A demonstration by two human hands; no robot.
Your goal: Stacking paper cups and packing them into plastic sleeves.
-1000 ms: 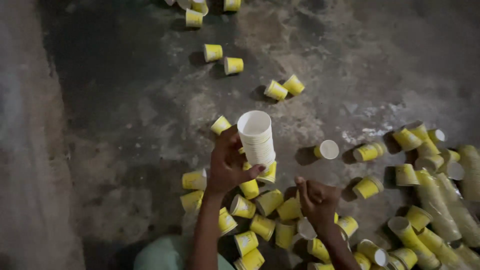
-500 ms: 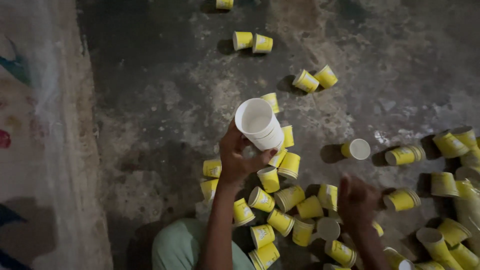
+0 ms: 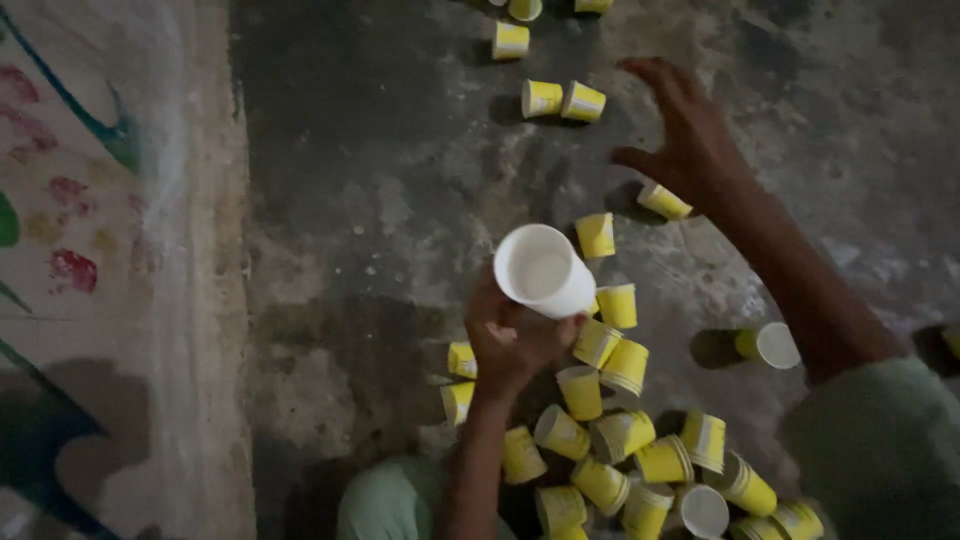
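Observation:
My left hand (image 3: 515, 340) grips a stack of white paper cups (image 3: 545, 270), its open mouth turned up toward the camera. Below and right of it lies a heap of small yellow paper cups (image 3: 600, 440) on the dark concrete floor. My right hand (image 3: 685, 135) is stretched far forward with fingers spread, holding nothing, just above one yellow cup (image 3: 663, 202) lying on its side. Another yellow cup (image 3: 595, 235) stands between the two hands.
More yellow cups lie scattered: a pair (image 3: 562, 100) ahead, one (image 3: 510, 40) farther up, one on its side (image 3: 770, 345) at the right. A pale painted wall (image 3: 100, 250) with coloured marks runs along the left.
My right hand has left the heap and reached forward and up toward the far cups. The view shifted left and closer; the left hand still holds the white stack.

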